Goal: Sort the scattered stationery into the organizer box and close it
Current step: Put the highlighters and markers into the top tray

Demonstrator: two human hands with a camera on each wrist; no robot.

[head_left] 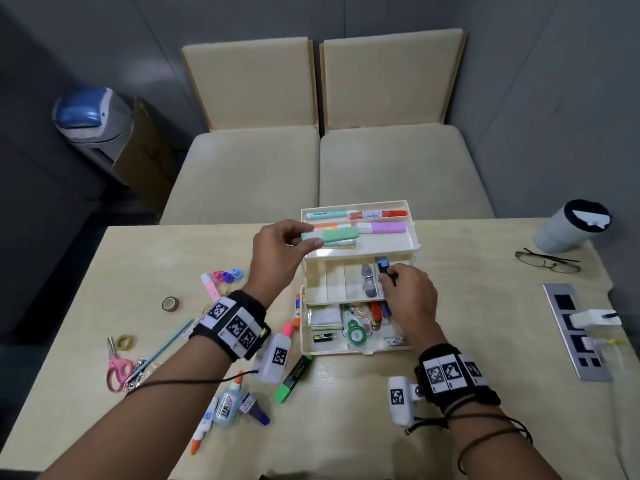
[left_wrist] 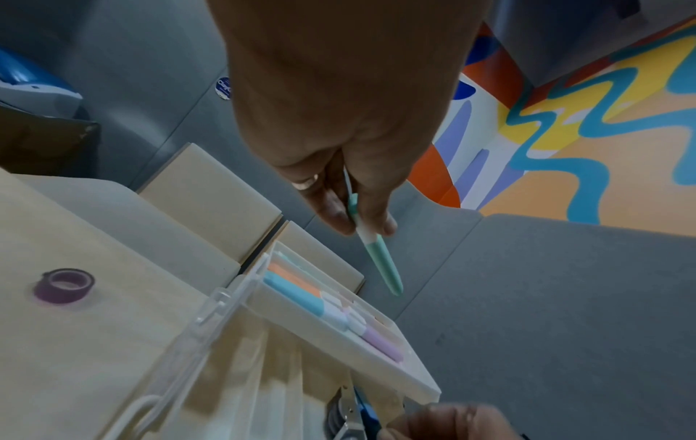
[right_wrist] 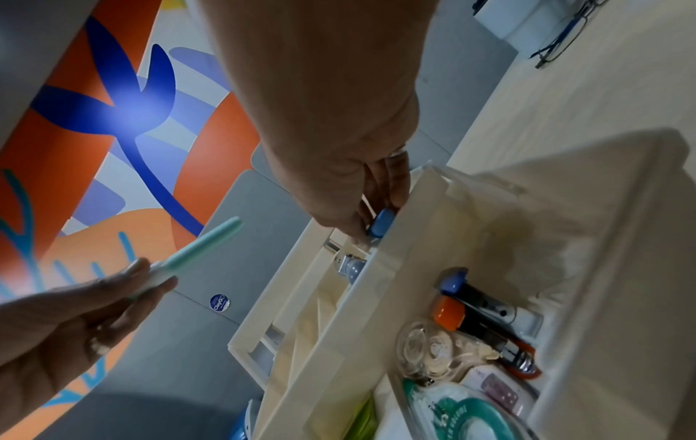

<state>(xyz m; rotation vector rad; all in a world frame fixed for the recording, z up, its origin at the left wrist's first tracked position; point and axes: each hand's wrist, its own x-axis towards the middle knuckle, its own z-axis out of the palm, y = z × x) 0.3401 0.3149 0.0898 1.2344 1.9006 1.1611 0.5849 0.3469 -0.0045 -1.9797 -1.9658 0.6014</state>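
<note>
- left hand (head_left: 277,249) is pinching a mint-green highlighter (head_left: 329,236) between thumb and fingers, holding it level just above the near lane of the top tray (head_left: 412,233); judgement: it is lined up parallel with the markers already there so it can drop in lengthwise.
- left grip: clenched round the highlighter; the left wrist view is showing the capped end sticking out past the fingertips (left_wrist: 380,226).
- right hand (head_left: 408,292) is reaching into the rightmost cell of the middle tray (head_left: 332,282), fingers closed on a small blue-topped item (head_left: 382,265); what it is exactly, i cannot tell. right grip: grasping that item, apparently seating it in its cell.
- organizer box (head_left: 304,337) is standing open on the worktop (head_left: 485,341), tiers stepped back so every level is reachable from above.
- counts, top tray: four markers lying in two lanes, two per lane.
- counts, middle tray: four cells; two at the left looking empty, one holding metal clips.
- bottom level is holding a green correction tape (head_left: 355,336), a note pad and other small pieces, too crowded to count.
- loose on the worktop, left of the box: two tape rolls, one pink scissors (head_left: 117,368), one dark green highlighter (head_left: 293,379), one pink-capped bottle (head_left: 275,355), a cluster of glue bottles near the front edge.
- judgement: sorting is roughly midway; the lid cannot be closed yet.
</note>
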